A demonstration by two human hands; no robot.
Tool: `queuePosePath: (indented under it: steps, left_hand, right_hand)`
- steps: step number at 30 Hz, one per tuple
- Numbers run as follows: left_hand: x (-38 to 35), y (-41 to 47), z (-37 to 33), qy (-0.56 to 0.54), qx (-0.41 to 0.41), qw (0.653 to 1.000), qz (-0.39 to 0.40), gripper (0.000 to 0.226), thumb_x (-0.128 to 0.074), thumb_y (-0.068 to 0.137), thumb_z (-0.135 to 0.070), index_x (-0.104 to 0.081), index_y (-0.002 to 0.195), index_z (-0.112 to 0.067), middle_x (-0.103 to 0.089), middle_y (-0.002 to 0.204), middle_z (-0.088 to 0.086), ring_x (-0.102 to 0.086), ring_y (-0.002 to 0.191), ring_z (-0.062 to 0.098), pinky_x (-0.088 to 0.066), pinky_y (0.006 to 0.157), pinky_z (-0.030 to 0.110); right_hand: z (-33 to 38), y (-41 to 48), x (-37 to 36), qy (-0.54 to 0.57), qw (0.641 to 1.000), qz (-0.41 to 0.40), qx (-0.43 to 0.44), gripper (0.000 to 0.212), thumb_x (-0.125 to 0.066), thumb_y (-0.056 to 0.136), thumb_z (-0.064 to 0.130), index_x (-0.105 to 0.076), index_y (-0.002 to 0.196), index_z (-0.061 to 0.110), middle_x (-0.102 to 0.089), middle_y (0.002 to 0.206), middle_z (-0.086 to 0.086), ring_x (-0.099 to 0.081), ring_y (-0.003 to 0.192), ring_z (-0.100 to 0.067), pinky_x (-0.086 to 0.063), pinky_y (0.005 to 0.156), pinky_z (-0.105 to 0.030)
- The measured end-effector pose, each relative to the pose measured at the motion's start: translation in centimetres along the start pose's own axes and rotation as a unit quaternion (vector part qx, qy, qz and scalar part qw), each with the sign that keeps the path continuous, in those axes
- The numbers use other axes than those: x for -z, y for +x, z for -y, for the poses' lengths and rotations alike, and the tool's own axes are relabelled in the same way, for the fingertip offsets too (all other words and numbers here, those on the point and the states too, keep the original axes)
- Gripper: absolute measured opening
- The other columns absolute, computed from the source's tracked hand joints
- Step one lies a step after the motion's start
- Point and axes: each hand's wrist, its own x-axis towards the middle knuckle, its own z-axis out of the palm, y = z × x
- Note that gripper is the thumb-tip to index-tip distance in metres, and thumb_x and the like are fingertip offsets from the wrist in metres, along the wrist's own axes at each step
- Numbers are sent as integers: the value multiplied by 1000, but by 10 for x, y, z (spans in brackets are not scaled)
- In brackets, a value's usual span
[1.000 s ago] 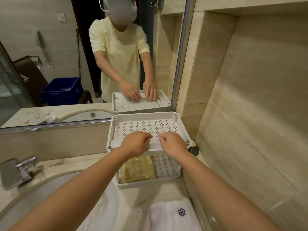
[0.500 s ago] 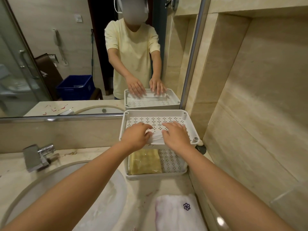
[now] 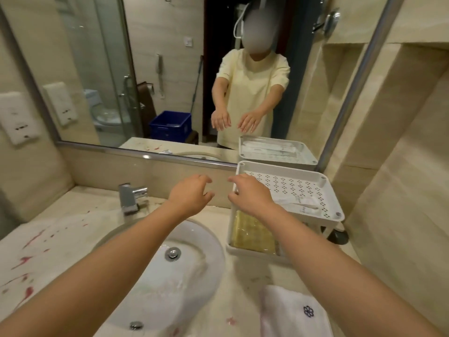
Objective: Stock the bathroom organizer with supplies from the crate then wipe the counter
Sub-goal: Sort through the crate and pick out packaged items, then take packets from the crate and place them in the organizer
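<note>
- Two bare hands hung above the bathroom counter (image 3: 245,280), fingers loosely curled and spread, neither one holding anything.
- The left hand (image 3: 192,195) was over the far rim of the sink (image 3: 170,276), just right of the chrome faucet (image 3: 128,198) and clear of the organizer.
- The right hand (image 3: 250,193) was at the left edge of the white two-tier organizer (image 3: 286,186); its fingertips overlapped the top tier's left rim, though contact could not be made out.
- Several white packets (image 3: 301,205) lay flat along the near side of the perforated top tier, just right of the right hand and not in its grasp.
- A yellow packaged item (image 3: 252,232) filled the left part of the lower tier, below the right wrist.
- The organizer stood in the far right corner of the counter, against the mirror (image 3: 145,69) and beside the tiled wall.
- One folded white towel (image 3: 291,312) with a dark flower emblem lay on the near right of the counter, well apart from both hands.
- Red streaks (image 3: 26,261) marked the counter left of the sink.
- A blue crate (image 3: 170,125) showed only as a reflection in the mirror, behind the person.
</note>
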Motion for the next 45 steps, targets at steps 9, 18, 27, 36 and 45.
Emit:
queuePosePath:
  steps: [9,18,27,36,45]
  left_hand:
    - [35,-77,83,66,105,992,35,48,-57,91,-49,-48,132,-25,-56,130,-2,-53,118,18,-48,91,37]
    - [70,-192,163,84,225,970,49,51,-56,92,-48,-43,137,-26,-51,134,-2,-52,119,18,-47,93,37]
    - [104,-330,226,82,339,936,38,53,-54,91,-51,-44,138,-27,-48,139,-5,-50,123,19,-45,96,38]
    - [130,-466,261,80,443,893,19,55,-57,89,-52,-45,136,-25,-51,133,-1,-51,121,21,-46,95,39]
    - [151,-592,271,85,539,838,-2,55,-57,89,-53,-45,136,-27,-49,135,-2,-50,123,20,-46,95,39]
  right_hand:
    - [104,2,-35,-46,990,82,102,50,-55,86,32,-51,135,24,-56,135,-3,-51,124,-27,-46,99,-40]
    - [221,-29,-81,-54,968,127,211,48,-55,85,27,-51,133,22,-52,135,-4,-48,125,-28,-45,96,-38]
    - [341,-88,-127,-70,931,167,318,53,-52,90,29,-43,142,22,-50,136,-4,-47,124,-27,-42,96,-38]
    - [448,-161,-157,-36,890,184,415,51,-53,88,28,-47,138,22,-51,138,-2,-48,124,-27,-43,98,-38]
    - [540,-242,-179,-13,831,192,521,52,-55,88,30,-47,139,22,-53,135,-4,-49,124,-27,-44,99,-40]
